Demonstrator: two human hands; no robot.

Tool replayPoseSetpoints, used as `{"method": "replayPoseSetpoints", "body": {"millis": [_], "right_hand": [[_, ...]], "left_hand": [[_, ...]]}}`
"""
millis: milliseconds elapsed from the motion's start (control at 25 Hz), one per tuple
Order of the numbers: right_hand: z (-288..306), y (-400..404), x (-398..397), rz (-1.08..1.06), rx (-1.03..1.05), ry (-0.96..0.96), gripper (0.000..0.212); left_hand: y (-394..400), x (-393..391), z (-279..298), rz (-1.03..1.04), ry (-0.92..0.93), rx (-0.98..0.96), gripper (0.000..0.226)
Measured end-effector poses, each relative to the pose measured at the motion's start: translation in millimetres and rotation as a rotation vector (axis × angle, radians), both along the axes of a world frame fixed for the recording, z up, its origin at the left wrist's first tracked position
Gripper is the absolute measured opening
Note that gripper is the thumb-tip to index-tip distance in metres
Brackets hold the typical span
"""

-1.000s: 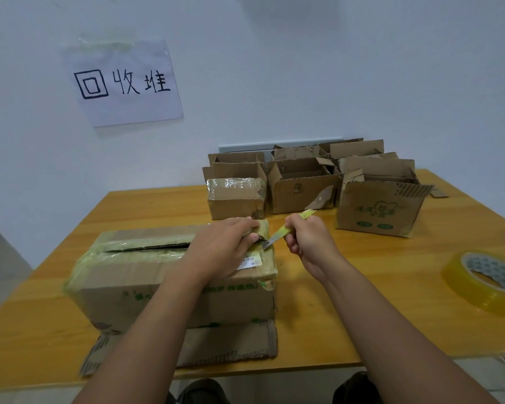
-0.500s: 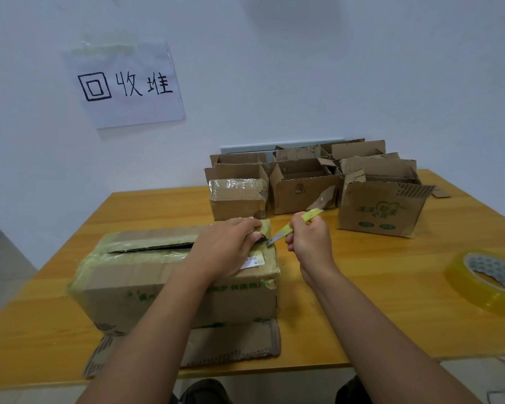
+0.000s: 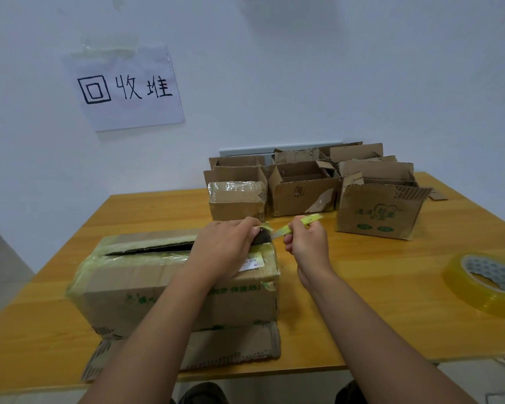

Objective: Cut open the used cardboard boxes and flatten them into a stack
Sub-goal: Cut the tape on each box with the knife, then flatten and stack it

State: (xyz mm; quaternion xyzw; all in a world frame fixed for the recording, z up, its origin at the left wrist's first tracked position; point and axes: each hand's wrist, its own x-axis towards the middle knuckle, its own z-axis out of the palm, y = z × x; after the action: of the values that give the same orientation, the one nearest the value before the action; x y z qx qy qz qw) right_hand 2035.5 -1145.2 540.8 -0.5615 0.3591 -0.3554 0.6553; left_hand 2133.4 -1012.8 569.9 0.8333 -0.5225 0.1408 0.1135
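Cardboard lies flat [image 3: 233, 348] at the near edge of the wooden table [image 3: 391, 287], and a taped box [image 3: 164, 284] sits on it, its top seam slit open along most of its length. The left hand [image 3: 225, 249] rests on the box's top right end, fingers curled over the far corner, seemingly lifting the flap there. Just beside it, the right hand [image 3: 306, 243] grips a green knife [image 3: 298, 224], blade tip at that corner. A tape roll [image 3: 484, 284] lies to the right. Farther back stand several opened boxes [image 3: 376, 208], below a paper sign [image 3: 126, 88] on the wall.
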Motion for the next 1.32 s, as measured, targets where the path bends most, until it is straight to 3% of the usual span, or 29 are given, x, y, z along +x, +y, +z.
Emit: {"method": "replayPoseSetpoints", "body": {"millis": [400, 600, 800, 960, 1080, 1160, 1320], "right_hand": [[-3.2, -18.3, 21.1, 0.001, 0.09, -0.092, 0.01], [-6.6, -21.5, 26.9, -0.029, 0.124, -0.115, 0.012], [-5.6, -23.3, 21.6, -0.207, 0.118, -0.156, 0.014], [-3.8, -19.4, 5.0, -0.129, 0.021, -0.263, 0.035], [-1.7, -12.3, -4.7, -0.02, -0.059, -0.349, 0.026], [-1.9, -6.0, -6.4, 0.04, -0.104, -0.326, 0.023], [-1.2, -1.0, -10.1, -0.013, -0.064, -0.225, 0.046]], "left_hand": [[1.4, 1.1, -2.6, -0.01, -0.011, -0.05, 0.037], [1.4, -2.0, -3.7, 0.047, -0.088, -0.122, 0.024], [5.9, -7.6, 1.3, -0.125, -0.051, -0.18, 0.012], [7.5, -8.5, 3.2, -0.145, -0.015, -0.16, 0.012], [8.3, -9.1, 4.8, -0.079, -0.005, -0.144, 0.019], [9.0, -8.8, 6.8, -0.099, -0.03, -0.128, 0.015], [11.3, -8.9, 8.2, -0.05, -0.001, -0.071, 0.018]]}}
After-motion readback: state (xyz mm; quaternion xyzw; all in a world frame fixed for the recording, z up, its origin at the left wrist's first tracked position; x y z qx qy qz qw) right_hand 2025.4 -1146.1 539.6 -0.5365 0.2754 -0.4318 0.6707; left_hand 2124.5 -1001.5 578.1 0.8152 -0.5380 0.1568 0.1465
